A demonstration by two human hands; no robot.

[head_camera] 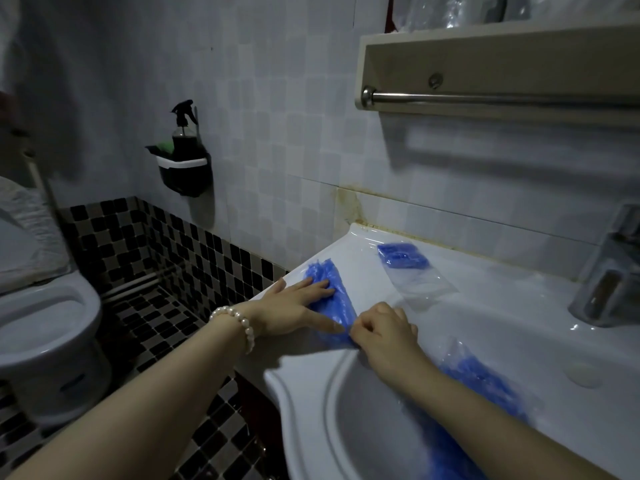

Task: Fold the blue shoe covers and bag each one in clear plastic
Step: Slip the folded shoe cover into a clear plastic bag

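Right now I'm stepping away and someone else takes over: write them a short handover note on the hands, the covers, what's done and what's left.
Left hand: flat, pressing the shoe cover on the sink ledge.
Right hand: fingers curled, pinching the cover's near end, mid-fold.
Done: one bagged cover near the wall.
Left: finish this fold and bag it; more covers lie in plastic by the basin, under the right forearm.

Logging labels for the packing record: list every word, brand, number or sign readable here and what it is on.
None can be read.
Spray bottle in the wall holder: no label visible.
Bagged shoe cover: clear plastic, no print visible.
Faucet: blurred, no marking legible.
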